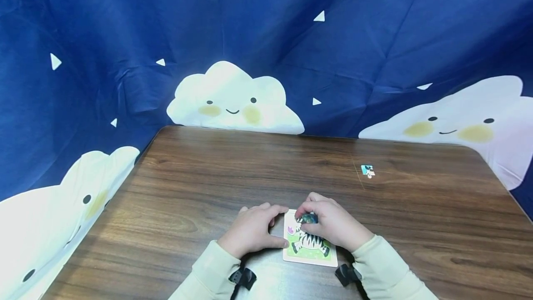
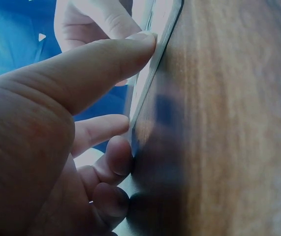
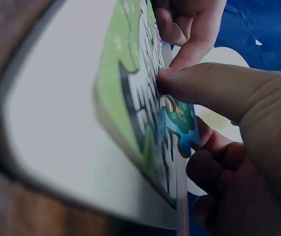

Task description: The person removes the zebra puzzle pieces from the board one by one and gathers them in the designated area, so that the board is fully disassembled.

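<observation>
A small zebra jigsaw puzzle board (image 1: 310,260) with a pale border lies on the table in front of me. My right hand (image 1: 333,223) reaches over its upper part and pinches a puzzle piece (image 3: 182,120) printed with a green tree on blue. In the right wrist view this piece juts past the zebra picture (image 3: 140,93), its knob by the fingers. My left hand (image 1: 256,230) steadies the board's left side, thumb (image 2: 140,49) against the edge and index finger at the upper left corner. Its other fingers rest loosely on the table.
A loose puzzle piece (image 1: 368,171), light blue with black and white, lies farther back to the right on the brown wooden table (image 1: 200,175). Behind the table hangs a blue cloth (image 1: 250,22) with smiling clouds.
</observation>
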A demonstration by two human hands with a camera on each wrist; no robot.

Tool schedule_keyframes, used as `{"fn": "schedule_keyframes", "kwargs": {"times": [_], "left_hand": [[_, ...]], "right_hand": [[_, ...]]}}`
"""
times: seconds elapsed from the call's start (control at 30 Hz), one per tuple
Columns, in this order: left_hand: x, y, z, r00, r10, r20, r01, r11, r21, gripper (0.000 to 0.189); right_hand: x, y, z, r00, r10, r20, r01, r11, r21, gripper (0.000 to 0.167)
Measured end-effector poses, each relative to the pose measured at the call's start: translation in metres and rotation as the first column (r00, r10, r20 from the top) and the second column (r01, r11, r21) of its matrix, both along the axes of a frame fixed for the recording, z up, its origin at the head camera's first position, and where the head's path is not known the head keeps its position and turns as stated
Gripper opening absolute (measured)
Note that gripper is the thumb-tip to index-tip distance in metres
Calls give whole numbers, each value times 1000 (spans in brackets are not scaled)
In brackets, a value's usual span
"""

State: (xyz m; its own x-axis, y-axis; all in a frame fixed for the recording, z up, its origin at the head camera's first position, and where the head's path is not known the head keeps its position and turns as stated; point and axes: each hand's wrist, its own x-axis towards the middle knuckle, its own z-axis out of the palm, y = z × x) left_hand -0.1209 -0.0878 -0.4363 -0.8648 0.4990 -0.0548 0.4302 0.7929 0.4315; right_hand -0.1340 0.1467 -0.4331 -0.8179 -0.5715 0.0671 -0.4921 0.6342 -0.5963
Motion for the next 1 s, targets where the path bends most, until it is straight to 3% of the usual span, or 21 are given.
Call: {"fn": "schedule_keyframes", "kwargs": {"times": [0.37, 0.57, 1.0], "left_hand": [[0, -1, 0, 1000, 2, 12, -2, 1000, 3, 73], [0, -1, 1, 1000, 3, 9, -3, 1000, 1, 73], [0, -1, 1, 1000, 11, 12, -11, 1000, 9, 74]], "right_hand": [[-2, 7, 6, 999, -16, -28, 19, 997, 81, 25], [-4, 11, 10, 1000, 6, 14, -7, 996, 90, 37], [-4, 16, 12, 998, 6, 64, -12, 996, 91, 43]]}}
